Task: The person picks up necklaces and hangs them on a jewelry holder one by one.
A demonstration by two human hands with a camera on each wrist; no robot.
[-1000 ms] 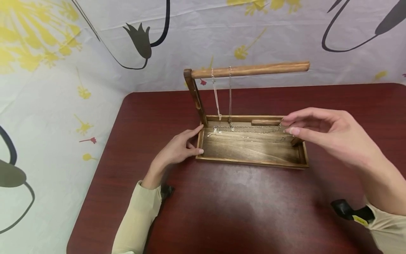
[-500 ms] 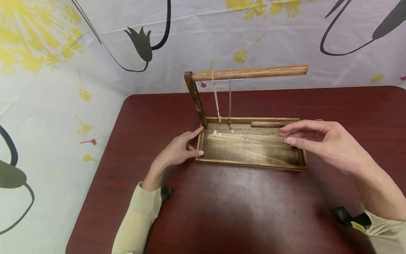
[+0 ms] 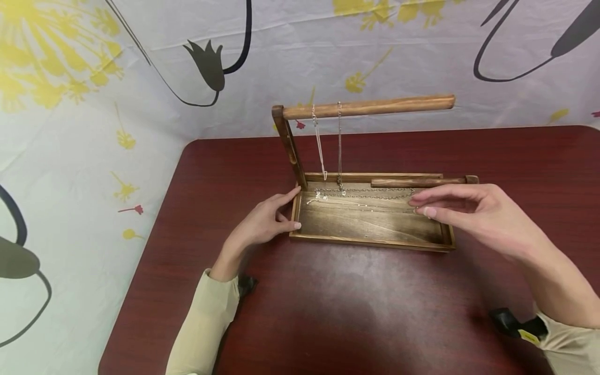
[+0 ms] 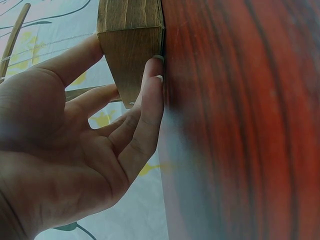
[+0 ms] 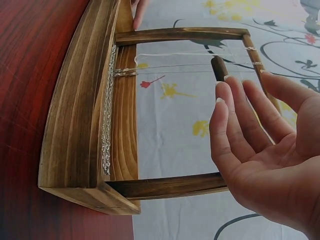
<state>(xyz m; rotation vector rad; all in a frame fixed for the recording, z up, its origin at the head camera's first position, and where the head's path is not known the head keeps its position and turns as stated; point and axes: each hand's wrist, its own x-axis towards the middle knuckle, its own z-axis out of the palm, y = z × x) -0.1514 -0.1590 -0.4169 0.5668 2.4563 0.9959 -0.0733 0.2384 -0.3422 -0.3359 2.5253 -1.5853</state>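
Note:
A wooden jewelry stand [image 3: 370,241] has a shallow tray and two bars on uprights. My left hand [image 3: 260,219] grips the tray's left end, thumb on one side and fingertips against the wall in the left wrist view. Two thin necklaces [image 3: 339,146] hang from the taller bar [image 3: 394,104]. More silver chains [image 5: 106,140] lie in the tray. My right hand [image 3: 478,213] hovers over the tray's right end by the lower bar [image 3: 403,183], fingers loosely bent, thumb apart. In the right wrist view nothing shows between them. The hand hides part of the right upright.
The stand sits on a dark red wood-grain table [image 3: 351,312]. Behind and to the left hangs a pale cloth [image 3: 154,104] printed with yellow and grey flowers. Black straps with camera mounts [image 3: 517,323] are on the wrists.
My right hand has moved slightly left and down, uncovering the right end of the lower bar. My left hand stays on the tray's end. The necklaces look unmoved.

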